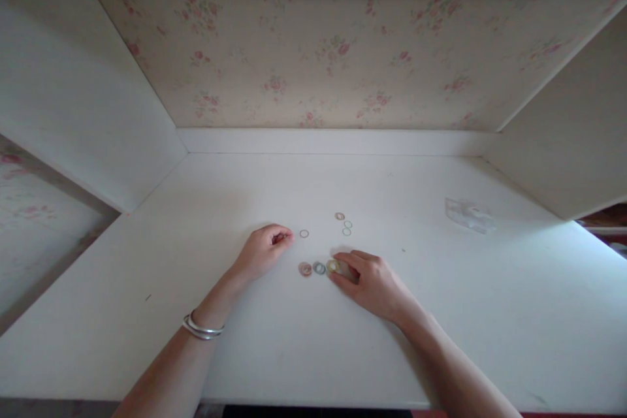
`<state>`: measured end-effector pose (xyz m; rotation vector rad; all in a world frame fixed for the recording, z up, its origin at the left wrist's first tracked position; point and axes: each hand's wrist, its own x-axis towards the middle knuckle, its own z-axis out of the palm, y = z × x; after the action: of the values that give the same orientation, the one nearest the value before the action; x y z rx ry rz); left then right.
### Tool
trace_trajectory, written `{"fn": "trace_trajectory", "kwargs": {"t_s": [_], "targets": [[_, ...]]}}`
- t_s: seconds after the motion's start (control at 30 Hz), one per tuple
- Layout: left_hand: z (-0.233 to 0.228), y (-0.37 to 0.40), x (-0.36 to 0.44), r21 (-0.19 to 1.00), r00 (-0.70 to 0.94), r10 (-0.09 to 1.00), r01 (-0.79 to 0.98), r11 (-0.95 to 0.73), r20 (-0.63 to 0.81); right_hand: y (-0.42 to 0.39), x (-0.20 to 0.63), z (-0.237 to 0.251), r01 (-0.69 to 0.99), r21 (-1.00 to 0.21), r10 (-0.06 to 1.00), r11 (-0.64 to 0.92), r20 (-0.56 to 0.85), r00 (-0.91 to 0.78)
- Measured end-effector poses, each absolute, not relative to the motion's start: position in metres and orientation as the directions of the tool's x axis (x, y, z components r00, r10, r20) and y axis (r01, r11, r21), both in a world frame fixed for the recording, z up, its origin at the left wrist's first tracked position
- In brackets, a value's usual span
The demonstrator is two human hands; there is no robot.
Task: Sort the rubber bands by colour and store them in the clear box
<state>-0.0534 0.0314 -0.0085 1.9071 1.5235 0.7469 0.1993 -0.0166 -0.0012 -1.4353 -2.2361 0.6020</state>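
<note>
Several small thin rings in different colours lie on the white tabletop. My right hand (365, 277) rests on the table with its thumb and fingertips at opposite sides of some thin yellow rings (334, 266). Just left of these are a grey-green cluster of rings (319, 268) and a reddish-brown cluster (305, 269). My left hand (264, 249) is closed in a pinch; whatever its fingertips may hold is too small to make out. A single brown ring (304, 234) lies just right of those fingertips. Farther back are pinkish-brown rings (339, 216) and two green rings (347, 228).
A crumpled clear plastic bag (470, 215) lies toward the right on the white table (245, 346). White panels and a flowered wall (304, 65) close off the back and sides. A small dark scrap (147, 297) is at the left.
</note>
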Motion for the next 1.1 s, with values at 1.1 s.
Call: {"fn": "trace_trajectory", "kwargs": {"t_s": [1.1], "targets": [[-0.0067,0.0316,-0.0523,0.735,0.190,0.980,0.656,-0.168,0.054,-0.0188,0.1995,0.0040,0.717,-0.566,0.900,0.408,0.121,-0.418]]}}
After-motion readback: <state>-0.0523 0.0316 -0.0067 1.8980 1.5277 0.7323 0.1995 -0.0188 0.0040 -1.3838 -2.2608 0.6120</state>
